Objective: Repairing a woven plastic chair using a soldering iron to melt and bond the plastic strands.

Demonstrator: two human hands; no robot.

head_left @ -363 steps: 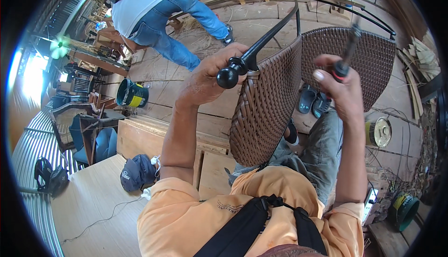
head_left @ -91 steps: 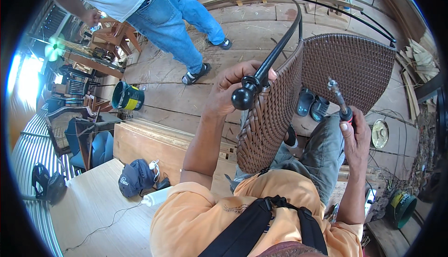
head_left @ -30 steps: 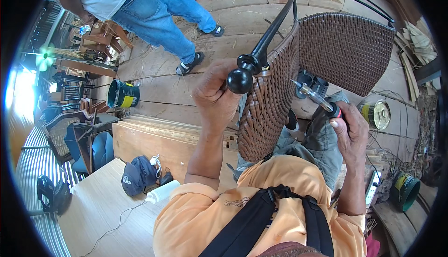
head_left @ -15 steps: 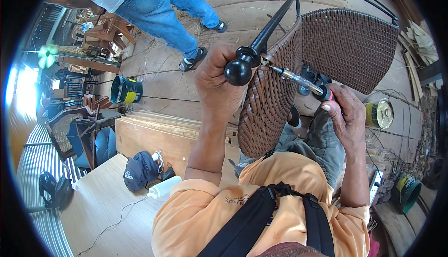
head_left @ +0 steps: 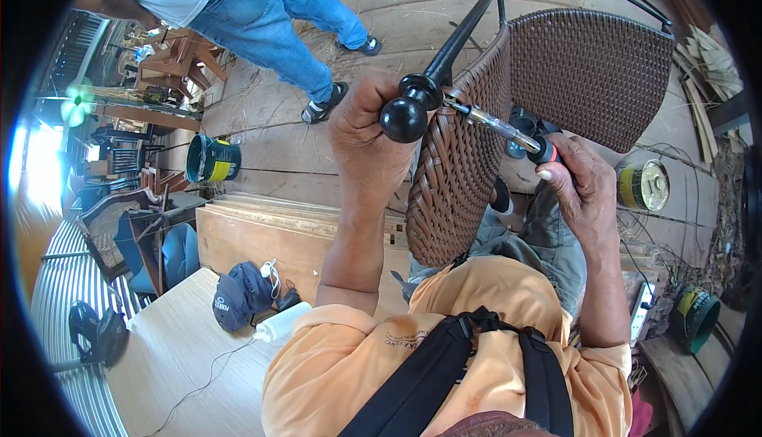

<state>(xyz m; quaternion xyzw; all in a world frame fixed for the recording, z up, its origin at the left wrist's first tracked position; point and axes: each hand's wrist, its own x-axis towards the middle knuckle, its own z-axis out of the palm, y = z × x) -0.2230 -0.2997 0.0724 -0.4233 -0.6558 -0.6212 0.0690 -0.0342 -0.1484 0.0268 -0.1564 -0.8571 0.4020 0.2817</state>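
Note:
A brown woven chair (head_left: 456, 171) stands in front of me, its other woven panel (head_left: 595, 76) beyond on the right. My left hand (head_left: 363, 139) is closed around its black round-ended arm (head_left: 406, 119), just behind the ball-shaped tip; some fingers are hidden beneath. With closed fingers my right hand (head_left: 589, 191) grips the red and black handle of a screwdriver (head_left: 508, 130). Its shaft points left, and the tip meets the spot where the black arm joins the top of the woven edge. Whether a screw sits there is too small to tell.
A person in blue jeans (head_left: 262, 32) stands at the far left. Dark buckets (head_left: 213, 157) and a can (head_left: 652, 185) stand on the plank floor. Stacked boards (head_left: 270, 231) lie left of me, beside a pale tabletop (head_left: 182, 365) bearing a cap (head_left: 242, 294) and a white bottle (head_left: 282, 323).
My right hand and the screwdriver have shifted slightly left, bringing the tip closer to the arm joint. My left hand keeps its grip on the arm.

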